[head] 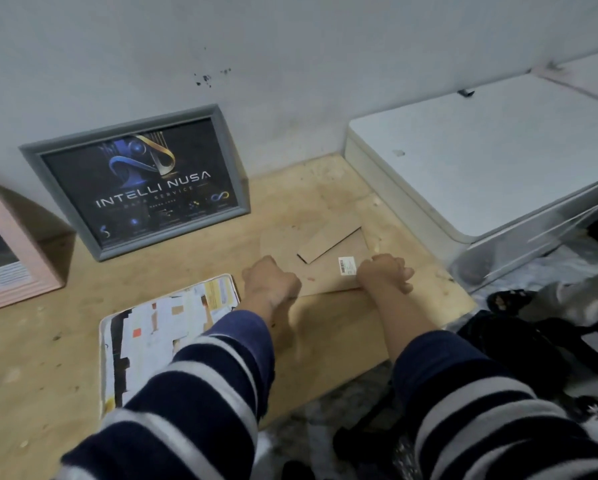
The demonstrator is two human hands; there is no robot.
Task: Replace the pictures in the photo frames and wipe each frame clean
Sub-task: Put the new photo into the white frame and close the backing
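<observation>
Head view: frame back panel (328, 251), brown, lies face-down on the wooden worktop (31, 358), stand flap and barcode sticker (347, 266) up. Left hand (270, 282) and right hand (384, 271) rest on its near edge, fingers curled; whether they pinch it, cannot tell. Grey frame (135, 178) leans on the wall, pink frame (17, 251) at far left.

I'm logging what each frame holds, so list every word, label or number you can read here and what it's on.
"INTELLI NUSA": poster in the grey frame leaning on the wall.
"DATA SERVICE" below it: faint, probably reads so.
Smaller print on that poster: too small to read.
Barcode sticker on the brown backing board: unreadable.
Pink frame caption: blurred.
Printed sheet lying flat: blurred.
</observation>
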